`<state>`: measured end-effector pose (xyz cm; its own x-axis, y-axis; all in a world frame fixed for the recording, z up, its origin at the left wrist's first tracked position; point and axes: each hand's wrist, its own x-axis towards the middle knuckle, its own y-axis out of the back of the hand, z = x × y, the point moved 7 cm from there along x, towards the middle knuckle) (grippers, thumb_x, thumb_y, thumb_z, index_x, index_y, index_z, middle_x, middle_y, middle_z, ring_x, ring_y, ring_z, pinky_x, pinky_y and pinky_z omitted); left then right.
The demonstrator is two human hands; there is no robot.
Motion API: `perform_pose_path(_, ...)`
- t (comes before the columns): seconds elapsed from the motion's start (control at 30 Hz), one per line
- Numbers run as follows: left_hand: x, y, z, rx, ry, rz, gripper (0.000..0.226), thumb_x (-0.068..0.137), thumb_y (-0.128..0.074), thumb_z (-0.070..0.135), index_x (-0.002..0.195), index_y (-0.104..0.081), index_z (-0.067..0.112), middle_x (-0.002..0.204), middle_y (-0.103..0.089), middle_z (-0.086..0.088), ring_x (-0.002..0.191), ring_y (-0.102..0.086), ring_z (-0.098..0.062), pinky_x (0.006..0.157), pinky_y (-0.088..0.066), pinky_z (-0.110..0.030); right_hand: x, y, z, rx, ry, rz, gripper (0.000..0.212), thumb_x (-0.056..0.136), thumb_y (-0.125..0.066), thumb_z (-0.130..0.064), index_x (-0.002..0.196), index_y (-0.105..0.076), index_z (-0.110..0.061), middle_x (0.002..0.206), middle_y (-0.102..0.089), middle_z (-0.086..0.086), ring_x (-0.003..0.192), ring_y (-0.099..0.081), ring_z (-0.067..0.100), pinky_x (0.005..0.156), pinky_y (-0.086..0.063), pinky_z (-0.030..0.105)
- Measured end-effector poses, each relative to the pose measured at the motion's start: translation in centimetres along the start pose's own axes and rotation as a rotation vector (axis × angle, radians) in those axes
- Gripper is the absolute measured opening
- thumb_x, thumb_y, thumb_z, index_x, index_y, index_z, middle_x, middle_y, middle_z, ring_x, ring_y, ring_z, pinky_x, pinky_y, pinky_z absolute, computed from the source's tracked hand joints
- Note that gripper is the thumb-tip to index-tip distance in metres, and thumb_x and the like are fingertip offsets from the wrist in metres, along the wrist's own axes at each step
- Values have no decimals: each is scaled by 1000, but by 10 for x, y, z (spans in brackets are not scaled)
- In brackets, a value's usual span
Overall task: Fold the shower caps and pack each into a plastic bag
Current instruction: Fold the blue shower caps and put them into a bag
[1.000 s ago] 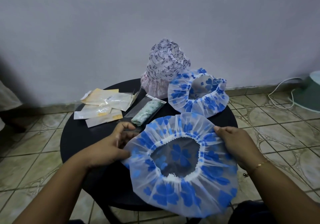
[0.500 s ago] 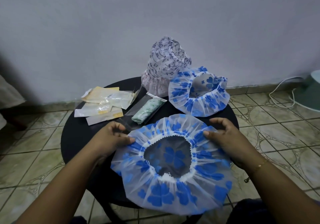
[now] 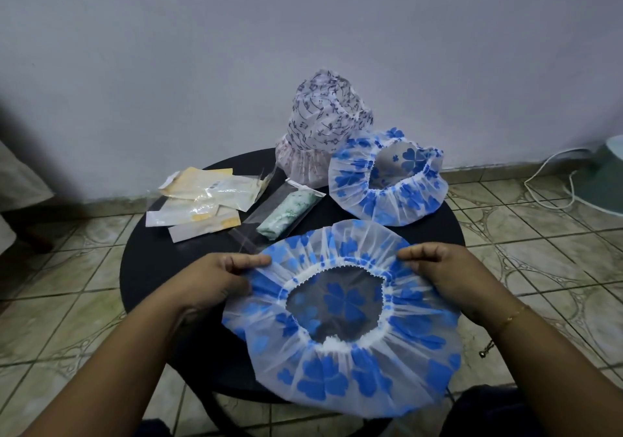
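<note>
A white shower cap with blue clover prints (image 3: 340, 362) lies spread flat, opening up, on the near side of the round black table (image 3: 148, 268). My left hand (image 3: 219, 278) pinches its left edge and my right hand (image 3: 448, 271) grips its upper right edge. A second blue-print cap (image 3: 387, 180) sits at the back right, a white cap with dark print (image 3: 323, 126) behind it. A clear plastic bag holding a folded green cap (image 3: 288, 214) lies at the table's middle, next to an empty clear bag (image 3: 259, 207).
Several yellowish packets (image 3: 199, 200) are piled at the table's back left. A grey wall stands right behind the table. Tiled floor surrounds it, with a white cable (image 3: 553, 183) and a pale green object (image 3: 610, 173) at the far right.
The cap has been lowered and flattened onto the table, shifting slightly away from me. Both hands slid to its upper side edges and press it down.
</note>
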<state>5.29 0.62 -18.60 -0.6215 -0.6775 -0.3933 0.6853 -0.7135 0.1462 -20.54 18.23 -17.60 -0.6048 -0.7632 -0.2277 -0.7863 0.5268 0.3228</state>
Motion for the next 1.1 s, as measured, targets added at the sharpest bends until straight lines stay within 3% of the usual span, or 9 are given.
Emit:
perform_pose_path(0.17, 1, 6, 6, 275, -57, 34, 52, 78, -66, -8, 117, -63, 27, 119, -63, 4, 98, -66, -14, 88, -52, -27, 3, 3, -3, -135, 58, 70, 24, 94, -53, -9, 116, -61, -15, 100, -64, 8, 77, -57, 16, 48, -45, 11)
perform_pose_path(0.27, -1, 2, 12, 627, -125, 37, 69, 71, -80, 34, 133, -52, 23, 129, -47, 15, 115, -46, 1, 97, -32, -14, 4, 1, -7, -311, 151, 77, 36, 88, -62, -23, 124, -57, -19, 119, -55, 2, 99, -55, 15, 73, -48, 16)
perform_pose_path(0.37, -2, -1, 11, 833, -127, 85, 118, 39, -60, 88, 137, -46, 24, 140, -31, 10, 130, -30, -5, 109, -23, -21, -9, 16, -25, -672, 251, 341, 36, 86, -61, -38, 119, -62, -22, 125, -53, 0, 116, -43, 19, 95, -36, 35)
perform_pose_path(0.47, -9, -5, 29, 1087, -381, 283, 106, 38, -42, 91, 130, -52, 38, 141, -28, 16, 134, -24, -11, 112, -23, -37, -41, 11, -57, -815, 503, 498, 27, 89, -57, -33, 110, -68, -21, 110, -61, -1, 104, -44, 20, 83, -32, 34)
perform_pose_path(0.57, -16, -19, 42, 1015, -602, 235, 83, 57, -38, 89, 119, -61, 40, 128, -46, 25, 125, -38, -3, 108, -31, -39, -48, -16, -57, -818, 481, 252, 29, 92, -50, -37, 110, -67, -23, 108, -65, -1, 100, -51, 19, 84, -41, 34)
perform_pose_path(0.63, -11, -26, 33, 927, -532, 71, 98, 54, -31, 97, 127, -57, 36, 135, -47, 23, 129, -37, 3, 113, -28, -36, -40, -28, -38, -960, 323, 106, 47, 92, -43, -50, 128, -54, -22, 129, -55, -4, 119, -45, 18, 95, -36, 33)
perform_pose_path(0.73, -3, -32, 7, 1047, -316, -159, 131, 36, -32, 103, 147, -24, 34, 147, -9, 27, 138, -4, 7, 117, -7, -26, -31, -30, -14, -1111, 205, -44, 76, 87, -34, -67, 145, -26, -19, 151, -27, -3, 138, -24, 16, 105, -26, 34)
perform_pose_path(0.87, 3, -27, -14, 1275, -231, -237, 144, 29, -33, 103, 147, 11, 32, 147, 22, 22, 137, 21, 0, 117, 7, -33, -24, -25, 14, -1157, 94, -268, 99, 76, -31, -78, 149, 7, -23, 157, 12, -9, 144, 9, 9, 116, -2, 44)
perform_pose_path(1.1, 4, -24, -18, 1332, -205, -222, 143, 28, -33, 103, 143, 20, 35, 146, 29, 21, 135, 25, 0, 112, 13, -32, -9, -15, 22, -1077, 141, -340, 115, 59, -34, -86, 149, 8, -27, 156, 14, -11, 142, 14, 7, 114, 12, 46)
